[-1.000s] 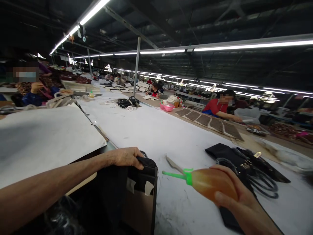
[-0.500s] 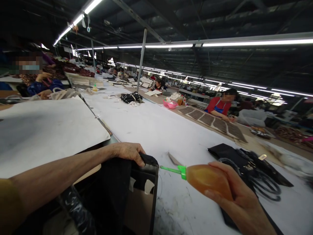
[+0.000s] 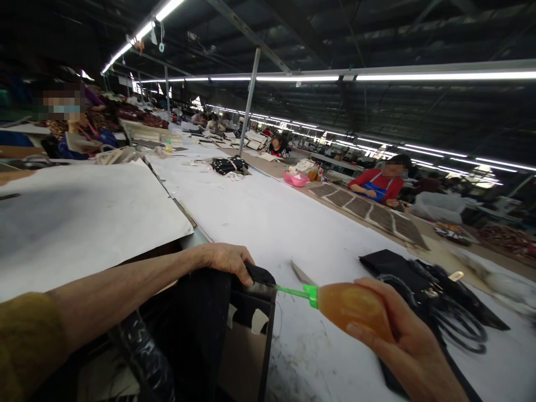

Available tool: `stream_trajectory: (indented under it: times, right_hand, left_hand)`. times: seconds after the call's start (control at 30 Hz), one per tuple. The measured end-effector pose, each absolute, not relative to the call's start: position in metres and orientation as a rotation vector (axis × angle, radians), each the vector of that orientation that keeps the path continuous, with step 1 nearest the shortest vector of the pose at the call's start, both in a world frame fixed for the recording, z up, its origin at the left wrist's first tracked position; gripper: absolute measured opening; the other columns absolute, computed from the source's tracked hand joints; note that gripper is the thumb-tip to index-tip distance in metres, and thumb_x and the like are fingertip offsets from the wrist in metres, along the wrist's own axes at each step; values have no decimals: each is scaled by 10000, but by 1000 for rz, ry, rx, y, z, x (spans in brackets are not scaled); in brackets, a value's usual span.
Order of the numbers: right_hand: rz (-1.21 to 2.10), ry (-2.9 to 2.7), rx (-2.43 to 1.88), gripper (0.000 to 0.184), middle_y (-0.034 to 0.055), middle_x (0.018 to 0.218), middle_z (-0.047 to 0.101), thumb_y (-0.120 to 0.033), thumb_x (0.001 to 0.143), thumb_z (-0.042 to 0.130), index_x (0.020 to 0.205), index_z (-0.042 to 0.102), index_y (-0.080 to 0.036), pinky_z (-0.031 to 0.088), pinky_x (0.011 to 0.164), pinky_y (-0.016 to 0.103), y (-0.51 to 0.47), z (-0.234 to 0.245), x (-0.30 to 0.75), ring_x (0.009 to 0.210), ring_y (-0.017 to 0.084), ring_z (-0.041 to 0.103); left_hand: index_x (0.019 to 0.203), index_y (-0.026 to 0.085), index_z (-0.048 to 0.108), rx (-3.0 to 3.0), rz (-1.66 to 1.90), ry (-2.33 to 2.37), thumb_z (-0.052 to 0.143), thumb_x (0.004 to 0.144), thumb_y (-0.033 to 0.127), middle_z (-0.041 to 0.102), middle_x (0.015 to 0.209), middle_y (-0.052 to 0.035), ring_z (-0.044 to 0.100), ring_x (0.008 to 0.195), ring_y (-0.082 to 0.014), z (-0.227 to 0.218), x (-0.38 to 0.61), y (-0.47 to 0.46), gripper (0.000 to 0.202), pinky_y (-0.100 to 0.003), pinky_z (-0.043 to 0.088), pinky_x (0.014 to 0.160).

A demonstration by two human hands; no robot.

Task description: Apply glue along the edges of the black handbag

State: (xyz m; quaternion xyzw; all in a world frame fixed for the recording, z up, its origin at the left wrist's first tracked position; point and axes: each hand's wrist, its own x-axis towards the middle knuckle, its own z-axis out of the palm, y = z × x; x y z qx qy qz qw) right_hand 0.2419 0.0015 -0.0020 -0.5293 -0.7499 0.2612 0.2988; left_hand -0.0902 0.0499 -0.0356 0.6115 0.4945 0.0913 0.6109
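Observation:
My left hand [image 3: 232, 261] is closed on the upper edge of a black bag [image 3: 205, 329], thumb toward me. The bag's open side shows a brown inside panel and pale patches near its corner. In my right hand [image 3: 402, 335] lies a squeeze bottle [image 3: 352, 306] of amber liquid, tilted on its side. Its thin green nozzle points left, and the tip meets the bag's top edge just right of my left thumb. Behind the bottle a pointed blade-like piece [image 3: 301, 272] rests on the white tabletop [image 3: 259, 218].
Black bag pieces with looped handles [image 3: 431, 290] lie at the right. A white sheet [image 3: 92, 218] covers the left surface. Farther off are a pink bowl [image 3: 295, 178], a row of brown panels [image 3: 368, 212] and a co-worker in red [image 3: 379, 181]. Another person sits at far left.
The nozzle tip has moved onto the bag's edge, where a small gap showed before. My left hand keeps its hold. The co-worker in red has straightened up a little.

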Motion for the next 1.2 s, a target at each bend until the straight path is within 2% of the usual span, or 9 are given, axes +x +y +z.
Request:
stream_trajectory:
  times: [0.27, 0.47, 0.63, 0.9, 1.1, 1.2]
  right_hand:
    - [622, -2009, -1422, 497, 6, 1018, 655, -504, 711, 672, 1124, 525, -270, 525, 743, 262, 1, -6, 238, 847, 225, 634]
    - [727, -1973, -1414, 487, 23, 1011, 676, -486, 697, 679, 1104, 560, -245, 534, 649, 262, -7, -3, 233, 839, 256, 649]
    - [810, -1959, -1426, 508, 27, 1072, 655, -478, 711, 680, 1136, 524, -249, 532, 668, 264, -13, -5, 235, 928, 267, 629]
    - [697, -1965, -1416, 458, -9, 982, 658, -473, 723, 665, 1104, 525, -262, 512, 725, 251, -9, -2, 230, 817, 214, 633]
    - [801, -2012, -1495, 501, 14, 1080, 637, -491, 727, 655, 1141, 504, -253, 499, 733, 278, -13, -10, 237, 940, 253, 608]
    - [801, -1958, -1495, 497, 0, 1020, 650, -484, 706, 667, 1119, 514, -251, 489, 750, 294, -14, -12, 237, 885, 251, 617]
  left_hand:
    - [754, 157, 701, 1429, 208, 1127, 706, 544, 275, 657, 660, 2, 554, 601, -143, -43, -94, 53, 240, -265, 462, 634]
    - [823, 152, 713, 1369, 198, 1109, 709, 549, 276, 682, 715, -21, 581, 617, -162, -47, -96, 54, 300, -291, 489, 654]
    - [858, 150, 716, 1346, 206, 1109, 702, 556, 260, 698, 738, -32, 604, 632, -179, -46, -94, 53, 322, -299, 503, 648]
    - [842, 150, 712, 1389, 198, 1118, 703, 569, 279, 700, 746, -32, 612, 643, -183, -47, -93, 55, 303, -286, 502, 641]
    - [853, 144, 702, 1351, 221, 1114, 699, 560, 274, 693, 749, -35, 604, 652, -184, -47, -94, 56, 321, -287, 495, 647]
    - [844, 151, 701, 1397, 231, 1131, 693, 575, 284, 693, 760, -31, 601, 660, -180, -44, -93, 56, 301, -271, 485, 641]
